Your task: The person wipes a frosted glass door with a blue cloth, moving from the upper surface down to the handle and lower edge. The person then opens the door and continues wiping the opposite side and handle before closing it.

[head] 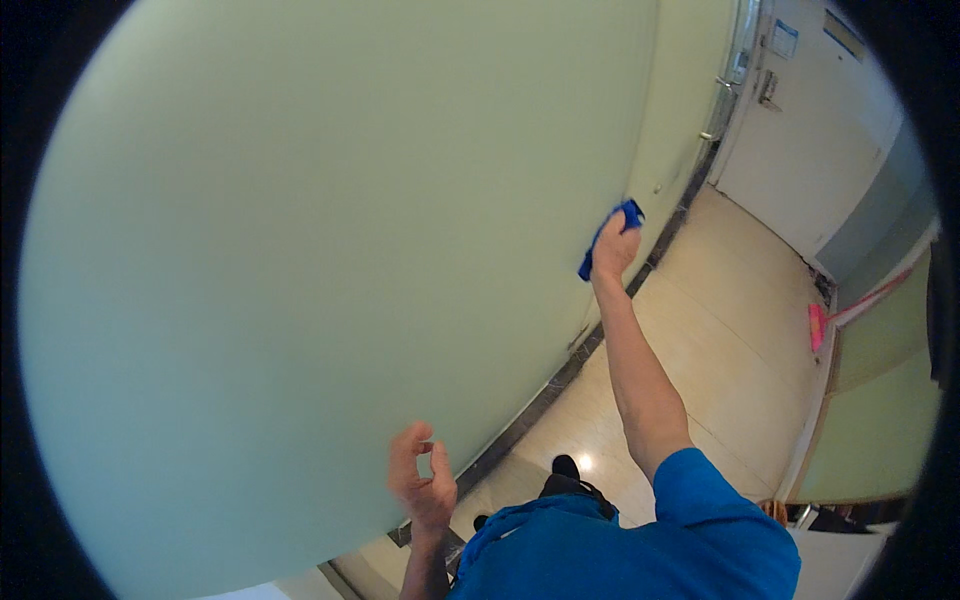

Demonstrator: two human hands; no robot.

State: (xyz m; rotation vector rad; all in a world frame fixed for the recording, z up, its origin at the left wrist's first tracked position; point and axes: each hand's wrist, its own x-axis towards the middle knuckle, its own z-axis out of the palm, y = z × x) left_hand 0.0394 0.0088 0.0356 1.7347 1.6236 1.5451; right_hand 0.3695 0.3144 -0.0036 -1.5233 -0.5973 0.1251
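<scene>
My right hand (618, 247) grips a folded blue cloth (589, 264) and presses it to the pale green wall (337, 247), low down near the skirting. Part of the cloth shows above the fingers, part below the wrist side. Nearer my body, my left hand (424, 472) holds nothing. Its fingers are curled and apart from the thumb, with a gap between them, close to the lower part of the same wall. Whether the left hand touches the wall I cannot tell.
A dark skirting strip (559, 381) runs along the wall's foot above a beige tiled floor (720, 315). At the far end stands a white door (814, 127) with a lever handle. To the right, a pink broom (817, 328) leans by a green-panelled partition (877, 420).
</scene>
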